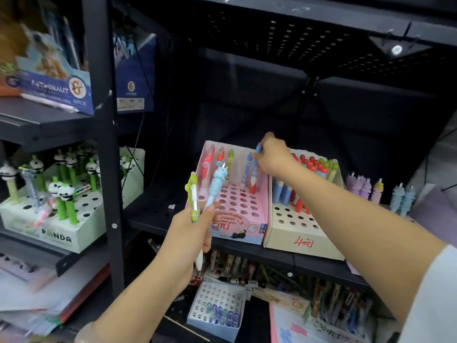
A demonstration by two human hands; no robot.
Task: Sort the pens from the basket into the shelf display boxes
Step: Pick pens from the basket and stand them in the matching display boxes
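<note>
Right, my right hand (273, 157) pinches a blue pen (254, 167) standing in the pink display box (243, 219) (back row); my left hand (191, 231) grips a green pen (193, 196) and a light-blue animal pen (215, 184).

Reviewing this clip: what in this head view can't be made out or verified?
- Basket: not in view, so the pens' source cannot be checked.
- Blue pen in the pink display box: the right hand covers its top; whether its tip sits in a hole is unclear.
- Left hand: palm hides the lower barrels of the green pen and light blue animal pen.
- Bottom-left items: motion-blurred.
</note>
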